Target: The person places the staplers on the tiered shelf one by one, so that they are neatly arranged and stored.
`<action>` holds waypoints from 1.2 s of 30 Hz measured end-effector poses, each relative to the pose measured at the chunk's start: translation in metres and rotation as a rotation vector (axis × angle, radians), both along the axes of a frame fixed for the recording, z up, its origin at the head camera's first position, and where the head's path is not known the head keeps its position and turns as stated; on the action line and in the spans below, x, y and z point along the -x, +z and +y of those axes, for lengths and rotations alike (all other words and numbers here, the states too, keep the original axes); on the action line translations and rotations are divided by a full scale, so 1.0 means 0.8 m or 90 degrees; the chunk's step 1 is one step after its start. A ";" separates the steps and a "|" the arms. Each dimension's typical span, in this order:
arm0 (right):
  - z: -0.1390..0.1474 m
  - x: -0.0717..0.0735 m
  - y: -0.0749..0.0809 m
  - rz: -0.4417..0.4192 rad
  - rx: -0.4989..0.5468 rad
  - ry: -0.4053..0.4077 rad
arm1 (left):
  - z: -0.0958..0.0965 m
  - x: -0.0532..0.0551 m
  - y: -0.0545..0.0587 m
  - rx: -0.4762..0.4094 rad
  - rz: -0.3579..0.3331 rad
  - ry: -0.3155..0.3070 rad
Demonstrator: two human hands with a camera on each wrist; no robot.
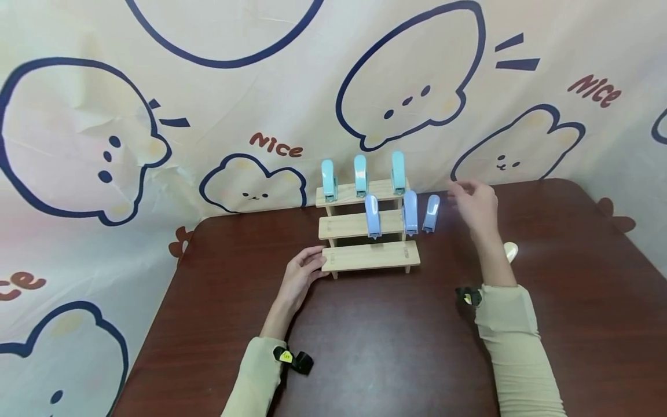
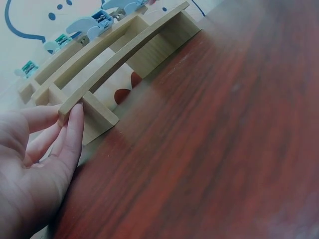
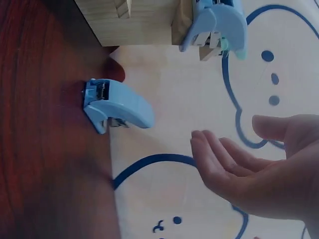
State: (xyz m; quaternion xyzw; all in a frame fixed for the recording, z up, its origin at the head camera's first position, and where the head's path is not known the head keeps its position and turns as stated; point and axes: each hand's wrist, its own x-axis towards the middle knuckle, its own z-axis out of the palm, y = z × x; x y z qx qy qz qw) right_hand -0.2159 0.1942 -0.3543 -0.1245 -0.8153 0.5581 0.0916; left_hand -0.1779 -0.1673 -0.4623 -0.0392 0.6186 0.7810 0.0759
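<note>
A three-step wooden stand (image 1: 371, 256) is on the table. My left hand (image 1: 301, 272) holds the left end of its lowest step, thumb and fingers (image 2: 75, 132) pinching the board's edge. Three teal staplers (image 1: 361, 175) stand upright on the top step. Two blue staplers (image 1: 372, 216) are on the middle step, one at its right end. A third blue stapler (image 1: 431, 213) stands on the table just right of the stand. Beyond it my right hand (image 1: 475, 205) is raised near the wall, empty, its fingers (image 3: 214, 159) loosely bent and apart from the stapler.
A cream rounded object (image 1: 510, 251), partly hidden by my right forearm, lies on the brown table (image 1: 375, 347). Behind the stand hangs a white cloth (image 1: 234, 104) with cartoon drawings, close along the table's back edge.
</note>
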 end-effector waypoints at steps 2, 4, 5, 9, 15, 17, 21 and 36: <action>0.004 0.003 -0.004 -0.016 0.021 0.009 | -0.001 0.000 -0.001 0.000 0.001 -0.001; 0.006 0.005 -0.007 -0.035 0.021 0.023 | -0.001 0.000 -0.001 0.001 0.002 0.001; 0.006 0.007 -0.010 -0.046 0.022 0.030 | -0.001 -0.001 -0.001 0.003 0.002 0.002; 0.004 0.012 -0.020 -0.077 0.027 0.061 | -0.002 -0.003 -0.002 0.001 -0.002 0.005; 0.000 0.017 -0.032 -0.081 0.054 0.049 | -0.001 -0.001 0.000 0.001 0.000 -0.002; 0.000 0.018 -0.034 -0.083 0.054 0.041 | 0.000 0.000 0.001 0.006 0.004 -0.007; -0.001 0.020 -0.035 -0.085 0.055 0.046 | 0.002 0.000 0.001 0.006 0.006 -0.007; 0.000 0.027 -0.045 -0.132 0.085 0.106 | 0.001 0.001 -0.002 0.008 0.006 -0.008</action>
